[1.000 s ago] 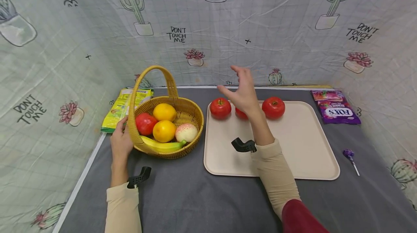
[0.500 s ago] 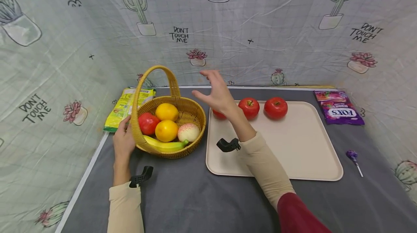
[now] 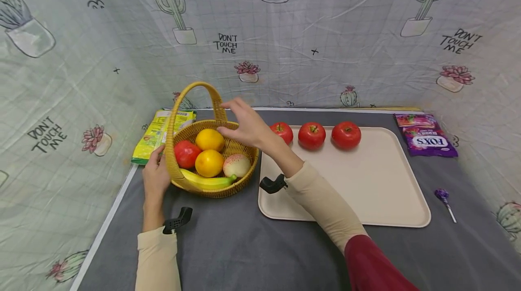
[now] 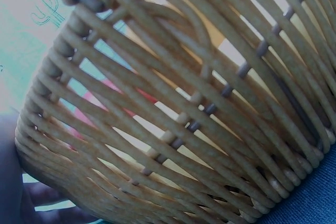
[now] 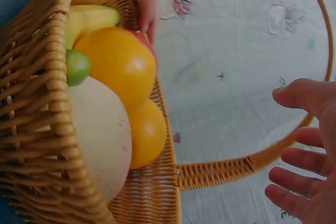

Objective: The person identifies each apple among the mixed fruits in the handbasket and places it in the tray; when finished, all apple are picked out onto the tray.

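A yellow wicker basket (image 3: 220, 194) with a tall handle holds two orange-yellow round fruits (image 3: 209, 163), a red round fruit (image 3: 187, 154), a pale pink-speckled peach (image 3: 237, 166) and a banana (image 3: 207, 181). Along the basket's left side rests my left hand (image 3: 156, 176), its fingers reaching round the outside and partly hidden by the wicker; the left wrist view shows them at the weave (image 4: 173, 119). My right hand (image 3: 249, 127), fingers spread and nothing in it, hovers over the basket's back right rim beside the handle (image 5: 236, 169).
Right of the basket lies a beige tray (image 3: 366, 187) with three tomatoes (image 3: 311, 136) along its back edge. A yellow-green packet (image 3: 152, 142) lies behind the basket. At far right are a purple Fox's bag (image 3: 427, 135) and a lollipop (image 3: 443, 200). A patterned cloth (image 3: 309, 33) encloses the table.
My right hand has moved left and slightly down, from above the tray to the basket's right rim, uncovering the tomatoes. My left hand has stayed at the basket's side.
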Demonstrator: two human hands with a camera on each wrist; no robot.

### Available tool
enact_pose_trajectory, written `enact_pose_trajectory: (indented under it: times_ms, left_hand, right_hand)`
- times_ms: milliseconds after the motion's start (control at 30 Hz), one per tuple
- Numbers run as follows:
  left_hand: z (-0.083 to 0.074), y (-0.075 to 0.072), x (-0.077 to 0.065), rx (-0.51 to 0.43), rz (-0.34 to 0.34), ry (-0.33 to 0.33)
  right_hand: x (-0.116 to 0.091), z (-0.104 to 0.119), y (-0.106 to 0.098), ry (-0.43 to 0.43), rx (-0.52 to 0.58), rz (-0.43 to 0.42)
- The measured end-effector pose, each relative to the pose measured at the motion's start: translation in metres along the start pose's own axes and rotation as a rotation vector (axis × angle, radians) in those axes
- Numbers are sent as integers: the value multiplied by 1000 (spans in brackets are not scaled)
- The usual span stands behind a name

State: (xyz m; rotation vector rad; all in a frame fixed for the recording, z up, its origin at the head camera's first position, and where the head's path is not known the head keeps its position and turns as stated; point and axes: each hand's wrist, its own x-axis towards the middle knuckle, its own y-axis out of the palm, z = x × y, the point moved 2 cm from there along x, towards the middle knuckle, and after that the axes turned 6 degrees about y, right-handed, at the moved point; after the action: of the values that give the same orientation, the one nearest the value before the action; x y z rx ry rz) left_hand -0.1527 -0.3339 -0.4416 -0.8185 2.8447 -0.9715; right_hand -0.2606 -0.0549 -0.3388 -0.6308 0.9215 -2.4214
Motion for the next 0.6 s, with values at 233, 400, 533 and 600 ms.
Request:
enact_pose_trajectory:
  times_ms: [233,400,533,600]
  left_hand:
    - [2,1,1,-6,9,-23]
    - [4,0,1,-11,8,-33]
    - [2,0,1,-7,10,-38]
    - [1,1,1,-1,8,-32]
  right_hand:
    - [15,10,18,13,-68,100]
    - [27,19,30,-10,-100,163]
    - [35,28,43,-25,-135,218]
    - [37,32,50,-17,-158,244]
